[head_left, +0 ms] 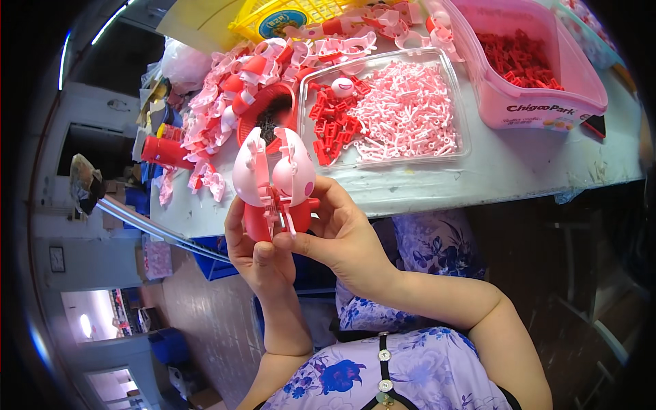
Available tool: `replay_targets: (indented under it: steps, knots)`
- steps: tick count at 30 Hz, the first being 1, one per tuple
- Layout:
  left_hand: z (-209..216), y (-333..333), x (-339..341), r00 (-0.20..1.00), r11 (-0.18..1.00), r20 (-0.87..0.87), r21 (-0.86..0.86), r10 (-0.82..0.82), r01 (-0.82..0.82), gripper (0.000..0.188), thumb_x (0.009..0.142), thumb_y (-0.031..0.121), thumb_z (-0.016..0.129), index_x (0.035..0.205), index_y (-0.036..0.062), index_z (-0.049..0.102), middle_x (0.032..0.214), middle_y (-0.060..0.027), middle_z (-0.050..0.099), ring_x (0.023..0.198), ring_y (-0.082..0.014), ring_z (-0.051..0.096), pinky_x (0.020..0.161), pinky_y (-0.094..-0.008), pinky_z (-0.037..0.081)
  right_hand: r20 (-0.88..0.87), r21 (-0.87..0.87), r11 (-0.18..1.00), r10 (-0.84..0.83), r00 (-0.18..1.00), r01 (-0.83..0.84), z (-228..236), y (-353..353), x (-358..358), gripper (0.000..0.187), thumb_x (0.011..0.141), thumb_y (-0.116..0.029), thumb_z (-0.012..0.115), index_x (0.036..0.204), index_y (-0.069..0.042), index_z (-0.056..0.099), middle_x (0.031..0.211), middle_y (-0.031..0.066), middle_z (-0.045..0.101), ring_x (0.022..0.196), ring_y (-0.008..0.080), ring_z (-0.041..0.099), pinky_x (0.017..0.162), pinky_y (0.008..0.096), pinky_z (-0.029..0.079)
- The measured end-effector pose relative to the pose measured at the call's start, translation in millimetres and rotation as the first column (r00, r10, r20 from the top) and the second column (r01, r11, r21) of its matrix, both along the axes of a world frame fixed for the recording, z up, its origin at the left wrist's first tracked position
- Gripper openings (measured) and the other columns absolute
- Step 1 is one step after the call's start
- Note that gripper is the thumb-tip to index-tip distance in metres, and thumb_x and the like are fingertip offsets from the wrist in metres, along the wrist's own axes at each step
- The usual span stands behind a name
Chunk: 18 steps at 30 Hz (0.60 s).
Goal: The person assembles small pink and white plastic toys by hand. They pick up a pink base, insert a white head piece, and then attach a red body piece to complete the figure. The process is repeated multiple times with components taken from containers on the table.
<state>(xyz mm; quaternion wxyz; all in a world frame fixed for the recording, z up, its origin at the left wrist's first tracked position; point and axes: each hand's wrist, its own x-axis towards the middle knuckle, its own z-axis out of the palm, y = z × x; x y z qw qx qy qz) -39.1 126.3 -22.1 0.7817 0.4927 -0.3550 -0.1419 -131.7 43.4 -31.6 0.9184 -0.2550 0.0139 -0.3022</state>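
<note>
Pink-and-red toy shell (295, 184) sits just off centre toward 10 o'clock in the head view, its upper halves parted, grasped by the left hand (260, 266) and the right hand (348, 236). This looks like a fitting step; the next move calls for steady alignment. From it, at 12 o'clock, a red bowl (249, 131) holds dark bits (271, 117); at 2 o'clock, a clear tray (410, 161) holds red clips (333, 128) and pale pins (410, 109); beyond, a pink bin (490, 102) holds red parts (519, 61).
</note>
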Motion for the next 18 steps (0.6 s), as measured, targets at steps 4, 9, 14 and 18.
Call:
replay_targets:
  steps: [4, 9, 14, 18]
  knots:
    - [-0.6, 0.9, 1.3, 1.0, 1.0, -0.006, 0.015, 0.0, 0.0, 0.077, 0.073, 0.029, 0.081, 0.132, -0.0018, 0.044, 0.128, -0.0176, 0.053, 0.114, -0.0272, 0.056, 0.098, -0.0422, 0.048, -0.006, -0.013, 0.999, 0.032, 0.999, -0.032, -1.6, -2.1, 0.0, 0.061, 0.081, -0.005, 0.073, 0.131, -0.004, 0.038, 0.118, 0.0073, 0.055, 0.11, 0.0145, 0.054, 0.097, 0.0312, 0.043]
    - [-0.3, 0.5, 0.7, 1.0, 1.0, 0.007, 0.014, -0.002, 0.002, 0.077, 0.074, 0.029, 0.081, 0.133, -0.0019, 0.043, 0.129, -0.0178, 0.053, 0.115, -0.0278, 0.055, 0.099, -0.0426, 0.047, -0.022, -0.014, 0.999, 0.034, 0.999, -0.035, 1.1, -3.6, -1.6, 0.06, 0.08, -0.004, 0.073, 0.13, -0.004, 0.039, 0.118, 0.007, 0.055, 0.11, 0.0145, 0.055, 0.097, 0.031, 0.044]
    - [-0.3, -0.2, 0.3, 0.996, 0.998, 0.094, 0.069, -0.008, 0.001, 0.074, 0.079, 0.033, 0.075, 0.135, -0.0028, 0.041, 0.131, -0.0182, 0.051, 0.118, -0.0275, 0.054, 0.099, -0.0414, 0.046, -0.01, 0.012, 0.999, 0.03, 1.0, -0.029, -0.8, -5.6, -1.3, 0.059, 0.079, -0.005, 0.074, 0.129, -0.005, 0.04, 0.118, 0.0074, 0.054, 0.11, 0.0144, 0.054, 0.096, 0.0304, 0.045]
    - [-5.3, -2.4, -6.8, 0.972, 0.989, 0.229, 0.118, 0.06, -0.088, 0.067, 0.088, 0.033, 0.066, 0.136, -0.0042, 0.038, 0.132, -0.0188, 0.05, 0.118, -0.0271, 0.053, 0.098, -0.0396, 0.047, -0.008, 0.051, 0.998, 0.034, 0.999, -0.034, -2.8, -7.9, 0.1, 0.057, 0.08, -0.007, 0.074, 0.127, -0.003, 0.042, 0.115, 0.0084, 0.054, 0.108, 0.014, 0.054, 0.094, 0.0294, 0.046]
